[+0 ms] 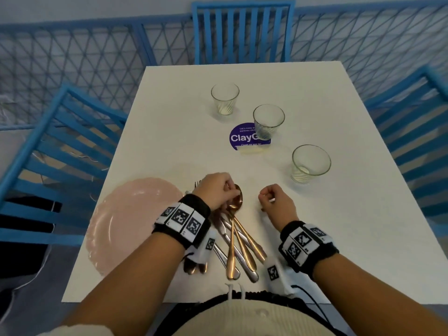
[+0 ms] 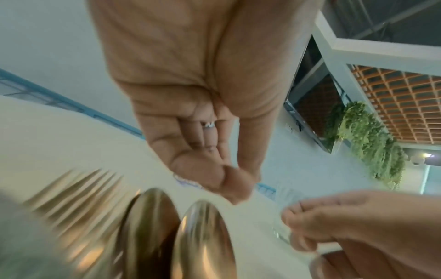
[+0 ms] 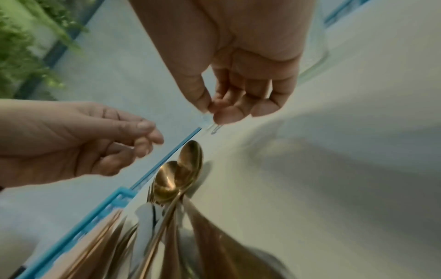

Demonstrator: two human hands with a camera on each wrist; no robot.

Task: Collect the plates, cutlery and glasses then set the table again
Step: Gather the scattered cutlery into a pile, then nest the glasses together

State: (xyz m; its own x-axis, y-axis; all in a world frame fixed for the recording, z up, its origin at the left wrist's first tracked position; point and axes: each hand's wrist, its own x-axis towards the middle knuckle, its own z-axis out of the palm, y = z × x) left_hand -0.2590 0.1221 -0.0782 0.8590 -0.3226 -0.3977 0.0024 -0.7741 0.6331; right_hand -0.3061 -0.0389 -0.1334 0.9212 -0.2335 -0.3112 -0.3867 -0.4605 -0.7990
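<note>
A pile of cutlery (image 1: 240,243), copper and silver spoons, forks and knives, lies on the white table (image 1: 327,238) near its front edge. My left hand (image 1: 228,187) hovers over the spoon bowls (image 2: 176,236) with its fingers curled and thumb against fingertips; it holds nothing that I can make out. My right hand (image 1: 263,196) sits just right of the pile, curled with thumb on index finger (image 3: 219,113) and nothing visible in it. A pink plate (image 1: 126,226) lies left of the cutlery. Three empty glasses (image 1: 225,98) (image 1: 268,121) (image 1: 310,163) stand further back.
A round purple sticker (image 1: 242,138) sits under the middle glass. Blue slatted chairs stand at the far end (image 1: 242,32), the left (image 1: 60,146) and the right (image 1: 417,132). A blue lattice fence runs behind the table.
</note>
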